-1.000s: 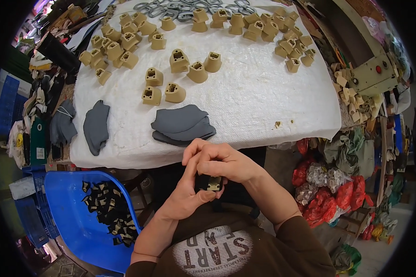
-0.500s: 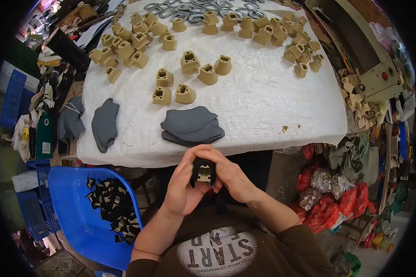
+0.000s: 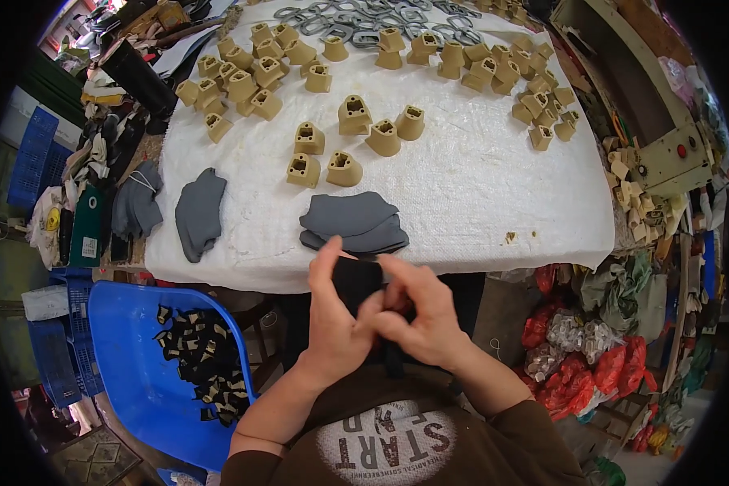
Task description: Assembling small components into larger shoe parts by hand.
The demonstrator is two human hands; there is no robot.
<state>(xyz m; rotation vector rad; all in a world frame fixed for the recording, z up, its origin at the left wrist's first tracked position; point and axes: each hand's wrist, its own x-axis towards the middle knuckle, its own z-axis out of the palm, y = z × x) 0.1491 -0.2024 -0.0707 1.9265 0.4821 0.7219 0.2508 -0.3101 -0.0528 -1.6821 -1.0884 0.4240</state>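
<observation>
Just past the table's near edge, my left hand (image 3: 330,330) and my right hand (image 3: 425,320) are together on a black-covered shoe heel (image 3: 356,282). The left fingers and thumb wrap its left side. My right thumb and fingers pinch at its right side and lower edge. A smooth black face of the heel shows between the hands; the rest is hidden by fingers. Right beyond my fingertips lies a stack of dark grey cover pieces (image 3: 352,215). Bare tan plastic heels (image 3: 383,139) with hollow tops stand farther back on the table.
The table has a white woven sheet (image 3: 478,206). More grey pieces (image 3: 201,212) lie to the left. A blue basin (image 3: 130,389) at lower left holds several black-covered heels (image 3: 202,348). Grey rings (image 3: 373,20) lie at the far edge. Red bags (image 3: 567,385) are at right.
The heel has turned: its tan hollow end faced me before, and now a black side shows. The right hand has shifted from cupping it to pinching. The view has swung slightly left.
</observation>
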